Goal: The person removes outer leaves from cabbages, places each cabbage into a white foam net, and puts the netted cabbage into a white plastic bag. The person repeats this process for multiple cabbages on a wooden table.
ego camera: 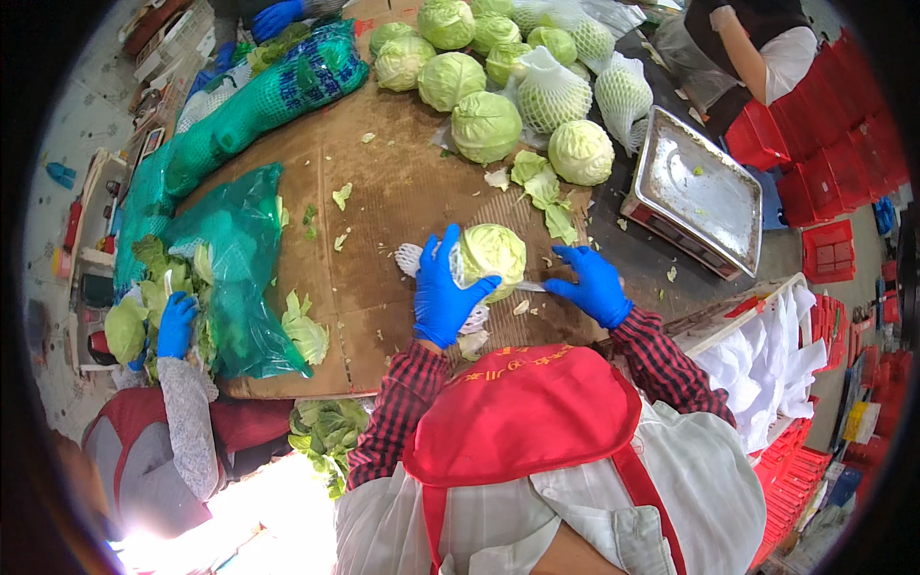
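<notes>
A pale green cabbage [493, 257] sits on the cardboard-covered table before me. My left hand [447, 291], in a blue glove, grips its left side, thumb across the near side. White foam netting [408, 259] shows around that hand, and more lies below the cabbage. To the right, my blue-gloved right hand [593, 286] has its thumb and forefinger apart. A knife blade [530, 286] runs from this hand to the cabbage's lower right edge; the handle is hidden under the hand. Cut scraps [522, 307] lie close by.
Several cabbages [487, 128], some in foam nets [553, 90], are grouped at the far side. A metal-topped scale [701, 188] stands right, above a crate of white netting [762, 359]. Left, a co-worker's gloved hand [177, 325] holds leafy cabbage beside green mesh bags [223, 136].
</notes>
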`<control>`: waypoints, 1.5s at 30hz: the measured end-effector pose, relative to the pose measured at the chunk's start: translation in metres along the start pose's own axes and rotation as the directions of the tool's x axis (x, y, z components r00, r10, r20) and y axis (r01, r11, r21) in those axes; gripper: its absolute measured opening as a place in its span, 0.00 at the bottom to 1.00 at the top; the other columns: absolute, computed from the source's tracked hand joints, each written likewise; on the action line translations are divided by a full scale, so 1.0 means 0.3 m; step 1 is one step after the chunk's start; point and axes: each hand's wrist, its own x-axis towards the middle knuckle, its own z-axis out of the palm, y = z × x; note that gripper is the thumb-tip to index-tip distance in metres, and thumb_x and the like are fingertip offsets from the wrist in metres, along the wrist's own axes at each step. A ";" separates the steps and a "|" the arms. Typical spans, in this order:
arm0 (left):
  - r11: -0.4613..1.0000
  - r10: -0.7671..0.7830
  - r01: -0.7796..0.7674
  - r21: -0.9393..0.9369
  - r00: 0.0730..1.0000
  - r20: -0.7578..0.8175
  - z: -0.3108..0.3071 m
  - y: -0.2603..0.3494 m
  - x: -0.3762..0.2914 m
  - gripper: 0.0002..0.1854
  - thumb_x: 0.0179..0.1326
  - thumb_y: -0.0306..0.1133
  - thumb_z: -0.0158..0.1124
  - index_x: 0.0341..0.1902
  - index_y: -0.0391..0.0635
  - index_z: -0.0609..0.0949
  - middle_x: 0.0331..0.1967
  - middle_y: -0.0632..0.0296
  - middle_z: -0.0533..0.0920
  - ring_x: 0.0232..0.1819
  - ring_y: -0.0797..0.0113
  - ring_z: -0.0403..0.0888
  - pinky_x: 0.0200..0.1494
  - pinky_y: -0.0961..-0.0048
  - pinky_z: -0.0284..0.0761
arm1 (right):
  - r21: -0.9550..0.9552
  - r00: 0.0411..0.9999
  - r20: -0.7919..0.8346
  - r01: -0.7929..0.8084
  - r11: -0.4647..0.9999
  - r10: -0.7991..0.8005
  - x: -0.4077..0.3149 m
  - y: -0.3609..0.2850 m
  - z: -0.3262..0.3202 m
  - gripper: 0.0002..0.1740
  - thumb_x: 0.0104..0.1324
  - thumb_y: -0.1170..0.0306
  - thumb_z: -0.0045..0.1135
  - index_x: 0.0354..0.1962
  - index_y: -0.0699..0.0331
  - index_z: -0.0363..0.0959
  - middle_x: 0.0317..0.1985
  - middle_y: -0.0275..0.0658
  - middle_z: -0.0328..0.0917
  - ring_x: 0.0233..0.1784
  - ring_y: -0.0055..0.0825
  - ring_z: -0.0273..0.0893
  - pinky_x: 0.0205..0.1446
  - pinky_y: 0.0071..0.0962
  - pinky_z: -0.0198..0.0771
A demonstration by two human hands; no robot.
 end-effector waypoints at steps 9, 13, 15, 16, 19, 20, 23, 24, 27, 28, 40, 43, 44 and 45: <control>0.998 -0.013 0.014 0.064 1.000 -0.009 -0.037 0.011 0.133 0.46 0.46 0.54 0.70 0.68 0.55 0.61 0.66 0.40 0.57 0.61 0.41 0.65 0.60 0.55 0.63 | -0.285 0.999 -0.020 0.036 0.958 -0.044 -0.190 0.207 -0.054 0.16 0.56 0.66 0.59 0.42 0.60 0.73 0.30 0.43 0.73 0.35 0.40 0.74 0.38 0.36 0.70; 0.945 0.270 -0.292 0.149 0.951 0.152 -0.040 0.005 0.113 0.52 0.39 0.51 0.75 0.70 0.61 0.58 0.70 0.42 0.46 0.64 0.40 0.61 0.61 0.54 0.63 | 0.535 0.911 0.127 -0.396 0.746 0.393 -0.251 0.165 -0.115 0.14 0.63 0.66 0.55 0.45 0.61 0.72 0.29 0.37 0.75 0.32 0.24 0.75 0.36 0.26 0.71; 0.961 0.256 -0.272 0.054 0.945 0.205 -0.044 0.059 0.111 0.56 0.33 0.47 0.78 0.70 0.57 0.58 0.71 0.43 0.46 0.64 0.44 0.61 0.62 0.56 0.63 | 0.639 0.884 0.216 -0.450 0.624 0.415 -0.240 0.037 -0.109 0.13 0.67 0.67 0.50 0.47 0.63 0.69 0.34 0.33 0.75 0.32 0.17 0.71 0.35 0.21 0.70; 0.976 0.209 -0.219 0.019 0.951 0.227 -0.051 0.068 0.120 0.57 0.32 0.45 0.79 0.70 0.56 0.58 0.71 0.44 0.46 0.66 0.46 0.60 0.63 0.58 0.62 | 0.680 0.909 0.184 -0.392 0.620 0.373 -0.231 0.004 -0.068 0.14 0.66 0.65 0.51 0.47 0.62 0.69 0.33 0.33 0.75 0.31 0.17 0.72 0.35 0.21 0.71; 0.986 0.167 -0.164 -0.030 0.972 0.164 -0.020 0.059 0.125 0.56 0.34 0.43 0.79 0.68 0.47 0.58 0.68 0.45 0.54 0.64 0.50 0.63 0.62 0.60 0.63 | 0.726 0.946 0.119 -0.290 0.623 0.301 -0.191 -0.076 0.037 0.15 0.65 0.63 0.53 0.46 0.61 0.68 0.32 0.37 0.77 0.30 0.23 0.76 0.35 0.24 0.72; 0.990 0.136 -0.133 -0.040 0.983 0.121 0.007 0.035 0.119 0.56 0.35 0.45 0.79 0.68 0.45 0.58 0.67 0.45 0.56 0.63 0.50 0.64 0.62 0.60 0.63 | 0.729 0.952 0.109 -0.272 0.627 0.286 -0.177 -0.099 0.061 0.15 0.65 0.63 0.53 0.45 0.62 0.67 0.32 0.38 0.77 0.30 0.26 0.77 0.35 0.26 0.72; 0.999 0.045 -0.045 -0.015 0.999 0.005 0.043 0.050 0.091 0.55 0.37 0.46 0.78 0.66 0.39 0.56 0.61 0.45 0.63 0.61 0.49 0.65 0.59 0.60 0.65 | 0.488 0.977 0.024 -0.198 0.850 0.214 -0.121 -0.139 0.100 0.16 0.64 0.63 0.53 0.45 0.62 0.65 0.33 0.45 0.78 0.32 0.40 0.79 0.36 0.33 0.73; 1.000 0.024 -0.024 -0.008 0.999 -0.021 0.057 0.054 0.087 0.55 0.37 0.46 0.78 0.66 0.39 0.56 0.60 0.45 0.63 0.60 0.49 0.65 0.59 0.59 0.65 | 0.393 0.982 -0.022 -0.166 0.904 0.190 -0.105 -0.138 0.115 0.16 0.63 0.62 0.52 0.44 0.62 0.64 0.34 0.50 0.77 0.36 0.48 0.77 0.36 0.39 0.72; 1.000 -0.013 0.014 0.019 0.999 -0.049 0.071 0.093 0.079 0.56 0.36 0.45 0.79 0.66 0.40 0.55 0.56 0.44 0.65 0.57 0.47 0.67 0.56 0.59 0.67 | 0.356 0.982 -0.100 -0.114 0.928 0.159 -0.086 -0.118 0.183 0.15 0.64 0.64 0.52 0.45 0.60 0.65 0.30 0.48 0.77 0.32 0.46 0.77 0.33 0.36 0.71; 0.999 -0.032 0.034 0.034 0.999 -0.040 0.071 0.103 0.079 0.56 0.36 0.45 0.79 0.66 0.40 0.55 0.56 0.44 0.65 0.57 0.47 0.67 0.56 0.59 0.68 | 0.333 0.983 -0.093 -0.121 0.935 0.161 -0.078 -0.119 0.188 0.15 0.64 0.64 0.52 0.45 0.60 0.65 0.30 0.48 0.77 0.32 0.47 0.77 0.33 0.37 0.70; 0.994 -0.090 0.094 0.062 0.994 -0.060 0.081 0.110 0.079 0.58 0.32 0.45 0.81 0.66 0.41 0.56 0.51 0.45 0.65 0.52 0.48 0.68 0.53 0.57 0.69 | 0.358 0.973 -0.157 -0.101 0.928 0.167 -0.113 -0.067 0.220 0.12 0.64 0.63 0.50 0.39 0.63 0.65 0.26 0.49 0.75 0.29 0.50 0.74 0.30 0.42 0.68; 0.996 -0.064 0.067 0.064 0.997 -0.037 0.079 0.134 0.069 0.59 0.33 0.45 0.80 0.67 0.41 0.55 0.53 0.45 0.65 0.53 0.48 0.67 0.54 0.57 0.67 | 0.656 0.926 -0.011 -0.279 0.701 0.378 -0.074 -0.076 0.226 0.13 0.64 0.62 0.52 0.38 0.64 0.67 0.23 0.44 0.74 0.24 0.38 0.75 0.27 0.37 0.67; 0.997 -0.033 0.035 0.074 0.999 -0.031 0.079 0.136 0.064 0.59 0.33 0.45 0.80 0.68 0.42 0.55 0.53 0.45 0.65 0.54 0.47 0.67 0.55 0.57 0.66 | 0.778 0.891 0.073 -0.332 0.534 0.448 -0.075 -0.075 0.217 0.13 0.64 0.62 0.53 0.37 0.64 0.67 0.21 0.42 0.73 0.23 0.33 0.74 0.26 0.35 0.67; 0.999 -0.018 0.019 0.039 0.999 -0.035 0.074 0.128 0.063 0.59 0.33 0.44 0.80 0.68 0.42 0.54 0.55 0.45 0.65 0.55 0.47 0.66 0.57 0.57 0.65 | 0.866 0.856 0.163 -0.362 0.345 0.490 -0.064 -0.075 0.203 0.13 0.63 0.62 0.54 0.37 0.64 0.67 0.20 0.40 0.72 0.21 0.28 0.73 0.25 0.33 0.66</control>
